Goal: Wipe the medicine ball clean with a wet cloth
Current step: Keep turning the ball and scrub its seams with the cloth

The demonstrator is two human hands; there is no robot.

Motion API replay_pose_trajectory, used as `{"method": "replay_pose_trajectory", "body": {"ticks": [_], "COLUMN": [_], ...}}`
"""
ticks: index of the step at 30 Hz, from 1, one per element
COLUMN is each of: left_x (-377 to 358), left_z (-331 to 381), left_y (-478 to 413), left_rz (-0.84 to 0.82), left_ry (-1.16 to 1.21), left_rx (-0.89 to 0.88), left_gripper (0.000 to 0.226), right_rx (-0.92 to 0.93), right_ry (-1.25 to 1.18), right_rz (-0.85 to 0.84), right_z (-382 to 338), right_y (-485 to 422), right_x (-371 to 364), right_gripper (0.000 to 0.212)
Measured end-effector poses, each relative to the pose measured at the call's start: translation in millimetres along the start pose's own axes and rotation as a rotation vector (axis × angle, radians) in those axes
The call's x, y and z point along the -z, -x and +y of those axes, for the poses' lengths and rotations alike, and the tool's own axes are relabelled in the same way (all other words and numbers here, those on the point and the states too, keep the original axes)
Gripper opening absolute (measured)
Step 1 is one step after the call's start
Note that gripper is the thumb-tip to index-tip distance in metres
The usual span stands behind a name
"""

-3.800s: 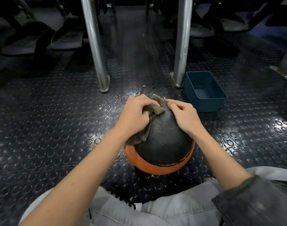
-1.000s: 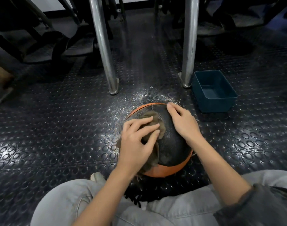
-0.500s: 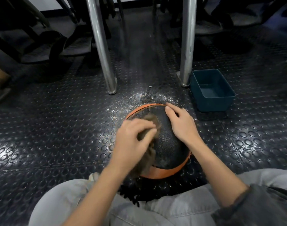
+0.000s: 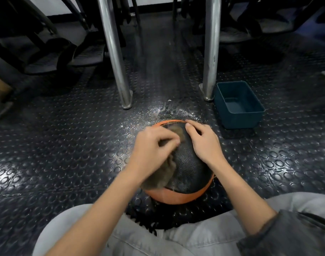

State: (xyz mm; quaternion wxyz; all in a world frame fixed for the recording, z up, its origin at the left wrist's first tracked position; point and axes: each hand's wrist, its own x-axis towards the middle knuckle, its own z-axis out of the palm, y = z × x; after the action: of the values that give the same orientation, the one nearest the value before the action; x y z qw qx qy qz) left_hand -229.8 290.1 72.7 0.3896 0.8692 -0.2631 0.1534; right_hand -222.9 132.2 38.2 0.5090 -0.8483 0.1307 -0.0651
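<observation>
Cloth (image 4: 158,179) on ball (image 4: 188,164) (left hand (image 4: 154,145) grips)

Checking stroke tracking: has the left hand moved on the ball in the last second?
Yes. The left hand, gripping the cloth, slid from mid-ball toward the far orange edge of the ball.

Dark stud-patterned rubber floor (image 4: 56,145), two metal posts (image 4: 115,52), blue-green tub (image 4: 239,115), glare patches on floor
</observation>
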Motion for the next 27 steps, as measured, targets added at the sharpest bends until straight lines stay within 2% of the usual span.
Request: {"method": "replay_pose_trajectory", "body": {"ticks": [3,6,11,13,15,18,21,24,27], "left_x": [-5,1,15,14,10,1,8,17,17], "left_z": [9,-1,-29,-32,-20,5,-5,-30,-33], "left_y": [29,22,-21,-21,-11,13,6,-13,-10], "left_rz": [-0.068,-0.054,0.09,0.113,0.113,0.001,-0.048,0.053,0.12], "left_ry": [-0.022,-0.027,-0.026,-0.013,0.02,0.005,-0.039,-0.07,-0.024], "left_rx": [-0.16,-0.162,0.181,0.241,0.175,-0.051,-0.107,0.057,0.172], "left_gripper": [0.022,0.019,0.007,0.007,0.005,0.016,0.018,0.004,0.005], "right_rx": [0.02,0.017,0.02,0.015,0.008,0.026,0.042,0.047,0.066], "right_ry": [0.01,0.006,0.016,0.017,0.008,0.008,0.007,0.039,0.028], "right_rz": [0.007,0.009,0.014,0.015,0.02,0.022,0.013,0.019,0.029], "right_z": [0,-2,-3,-1,0,1,-2,-4,-1], "right_y": [-1,-1,2,2,2,2,4,5,6], "right_x": [-3,-6,-7,-5,-4,-4,-7,-11,-11], "right_gripper": [0.033,0.034,0.034,0.033,0.032,0.032,0.033,0.035,0.035]}}
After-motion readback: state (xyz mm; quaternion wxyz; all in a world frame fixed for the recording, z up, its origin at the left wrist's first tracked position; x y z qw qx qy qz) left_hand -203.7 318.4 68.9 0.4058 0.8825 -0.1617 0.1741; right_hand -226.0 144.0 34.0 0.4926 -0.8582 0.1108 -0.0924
